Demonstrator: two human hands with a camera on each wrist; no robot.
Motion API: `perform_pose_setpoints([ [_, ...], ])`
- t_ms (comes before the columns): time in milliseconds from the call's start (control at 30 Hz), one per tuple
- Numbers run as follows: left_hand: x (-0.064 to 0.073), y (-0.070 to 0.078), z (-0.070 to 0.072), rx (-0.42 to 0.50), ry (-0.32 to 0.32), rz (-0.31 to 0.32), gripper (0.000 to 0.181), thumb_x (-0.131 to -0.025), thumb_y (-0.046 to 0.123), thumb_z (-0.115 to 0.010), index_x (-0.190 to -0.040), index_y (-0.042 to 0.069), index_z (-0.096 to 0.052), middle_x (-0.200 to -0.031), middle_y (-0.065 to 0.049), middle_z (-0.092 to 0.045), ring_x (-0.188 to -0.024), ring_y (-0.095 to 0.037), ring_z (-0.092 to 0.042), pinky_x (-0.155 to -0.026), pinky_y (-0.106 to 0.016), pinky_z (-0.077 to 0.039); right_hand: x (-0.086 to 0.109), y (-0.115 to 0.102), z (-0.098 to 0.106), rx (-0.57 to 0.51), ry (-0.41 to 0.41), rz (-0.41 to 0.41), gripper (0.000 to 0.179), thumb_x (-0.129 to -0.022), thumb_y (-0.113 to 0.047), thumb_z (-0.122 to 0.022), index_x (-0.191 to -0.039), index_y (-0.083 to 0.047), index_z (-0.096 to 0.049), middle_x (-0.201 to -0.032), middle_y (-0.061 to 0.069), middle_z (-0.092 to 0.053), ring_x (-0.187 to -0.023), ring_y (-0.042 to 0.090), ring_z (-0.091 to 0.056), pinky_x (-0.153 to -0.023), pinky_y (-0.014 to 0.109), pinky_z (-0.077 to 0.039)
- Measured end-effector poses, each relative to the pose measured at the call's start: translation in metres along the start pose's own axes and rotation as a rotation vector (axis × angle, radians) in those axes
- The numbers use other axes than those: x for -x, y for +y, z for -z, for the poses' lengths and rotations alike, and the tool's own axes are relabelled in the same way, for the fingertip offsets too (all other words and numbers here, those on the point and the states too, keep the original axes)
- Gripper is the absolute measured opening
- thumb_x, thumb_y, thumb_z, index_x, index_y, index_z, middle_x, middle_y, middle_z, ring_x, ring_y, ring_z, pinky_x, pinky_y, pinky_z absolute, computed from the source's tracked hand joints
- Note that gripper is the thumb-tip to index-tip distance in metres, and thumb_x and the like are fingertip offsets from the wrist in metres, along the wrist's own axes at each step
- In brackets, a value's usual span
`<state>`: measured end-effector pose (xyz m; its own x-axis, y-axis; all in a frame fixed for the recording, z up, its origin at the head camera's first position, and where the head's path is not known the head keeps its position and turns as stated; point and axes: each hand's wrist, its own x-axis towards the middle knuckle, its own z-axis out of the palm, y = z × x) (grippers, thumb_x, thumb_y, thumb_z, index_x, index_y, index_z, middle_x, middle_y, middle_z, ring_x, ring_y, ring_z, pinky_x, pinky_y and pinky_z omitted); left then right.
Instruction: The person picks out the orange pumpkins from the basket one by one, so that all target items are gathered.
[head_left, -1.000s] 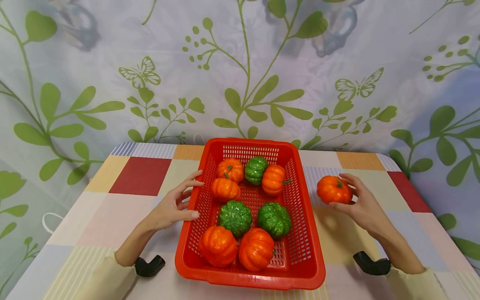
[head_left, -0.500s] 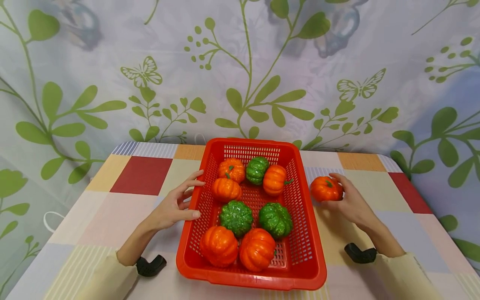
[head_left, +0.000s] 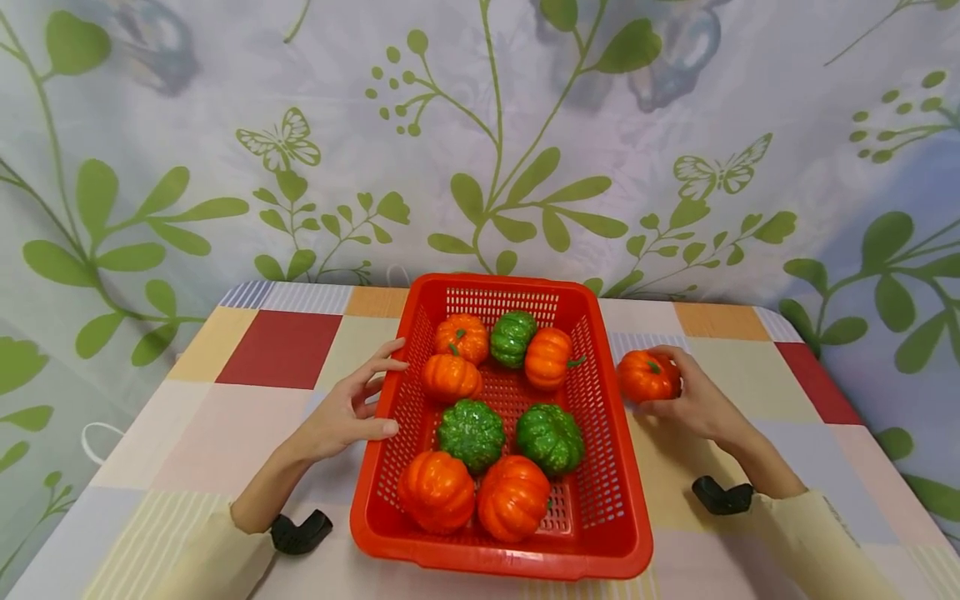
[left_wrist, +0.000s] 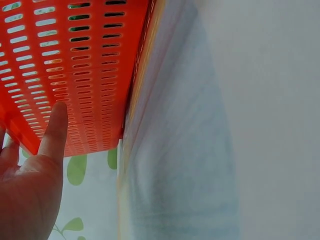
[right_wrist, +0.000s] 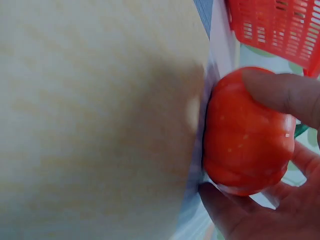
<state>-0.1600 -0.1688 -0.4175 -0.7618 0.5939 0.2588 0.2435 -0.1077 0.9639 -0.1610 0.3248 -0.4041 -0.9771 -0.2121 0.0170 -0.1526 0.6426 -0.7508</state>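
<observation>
My right hand (head_left: 693, 396) grips a small orange pumpkin (head_left: 643, 377) with a green stem, at the right side of a red plastic basket (head_left: 633, 533). In the right wrist view the thumb and fingers lie around this pumpkin (right_wrist: 250, 135), low at the tabletop. My left hand (head_left: 345, 417) is at the basket's left side, fingers spread and fingertips at the rim. The left wrist view shows its thumb (left_wrist: 55, 132) against the slotted basket wall (left_wrist: 95, 90). Inside the basket lie several orange pumpkins (head_left: 437, 492) and three green ones (head_left: 471, 436).
A patchwork-patterned cloth (head_left: 202, 433) covers the table. Behind its far edge hangs a pale curtain (head_left: 360, 83) with green leaves and butterflies. Black wrist pieces (head_left: 302, 533) sit by both cream sleeves (head_left: 217, 554).
My right hand has moved left with the orange pumpkin, bringing it close beside the basket's right wall. The left hand and the basket keep their places.
</observation>
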Motion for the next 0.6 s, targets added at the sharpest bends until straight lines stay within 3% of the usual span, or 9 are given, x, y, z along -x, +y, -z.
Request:
perform_pose_setpoints([
  [600, 0.0001, 0.0024, -0.0017, -0.003, 0.014, 0.02, 0.064, -0.085, -0.006, -0.067, -0.141, -0.008, -0.037, -0.164, -0.004, -0.008, -0.136, -0.047, -0.029, -0.092, -0.041, -0.053, 0.0026, 0.0037, -0.0013, -0.042, -0.018, -0.039, 0.082, -0.081, -0.005, -0.079, -0.145, 0.002, -0.028, -0.14, 0.027, -0.036, -0.123, 0.045, -0.038, -0.101, 0.065, -0.038],
])
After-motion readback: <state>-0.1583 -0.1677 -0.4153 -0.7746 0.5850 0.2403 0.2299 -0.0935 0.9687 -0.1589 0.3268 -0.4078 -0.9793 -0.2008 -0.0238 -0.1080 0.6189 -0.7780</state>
